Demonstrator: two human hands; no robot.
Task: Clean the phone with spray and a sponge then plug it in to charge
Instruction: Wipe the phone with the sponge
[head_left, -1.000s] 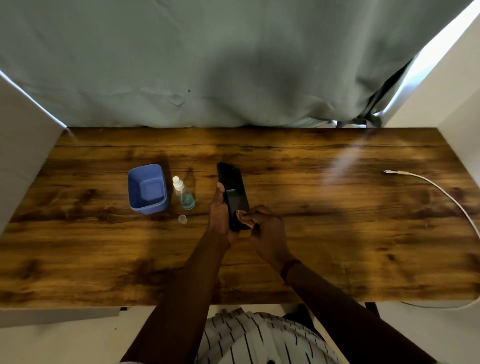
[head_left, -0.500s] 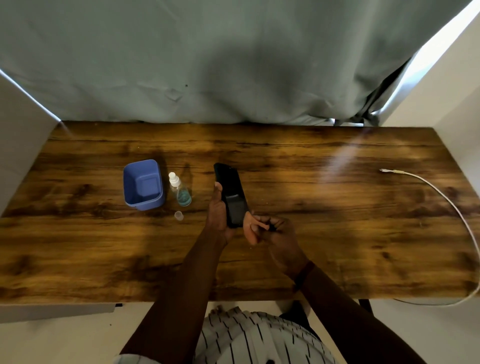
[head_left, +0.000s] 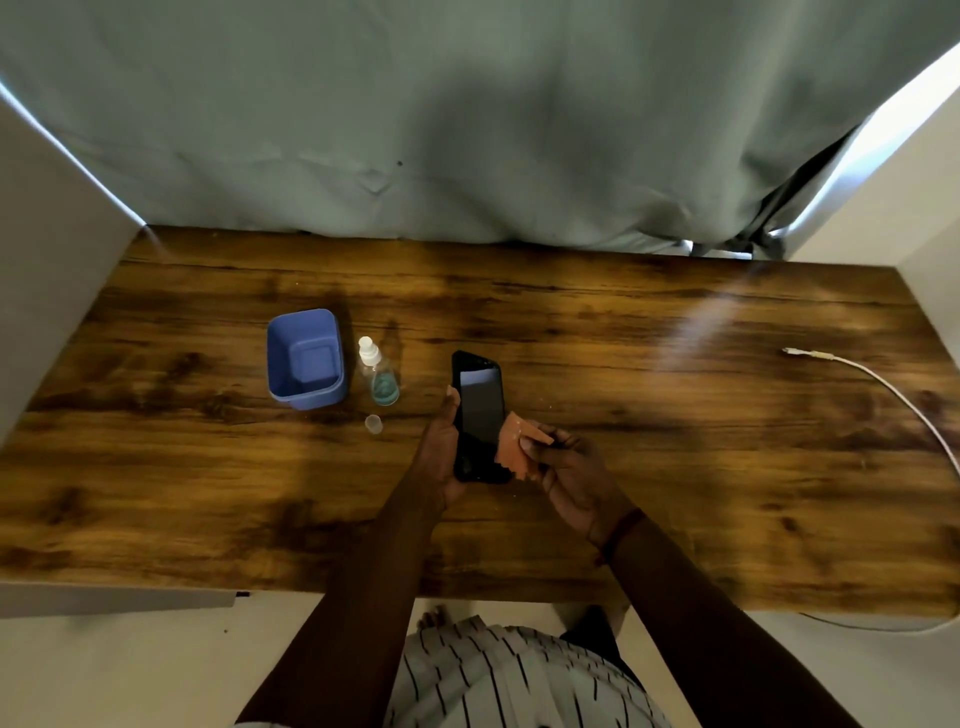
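Left hand (head_left: 441, 457) grips the phone (head_left: 480, 415); right hand (head_left: 569, 467) pinches the sponge (head_left: 511, 447) against its edge.

worktop (head_left: 675, 493): dark-stained wood grain, spread under and to both sides of the hands | curtain (head_left: 467, 130): grey-green cloth hung beyond the hands, along the far edge | walls (head_left: 47, 270): pale, left and right of the hands | daylight (head_left: 883, 119): bright gap far right | floor (head_left: 104, 675): pale, nearer than the hands

Dim, edge-warped, daylight from right
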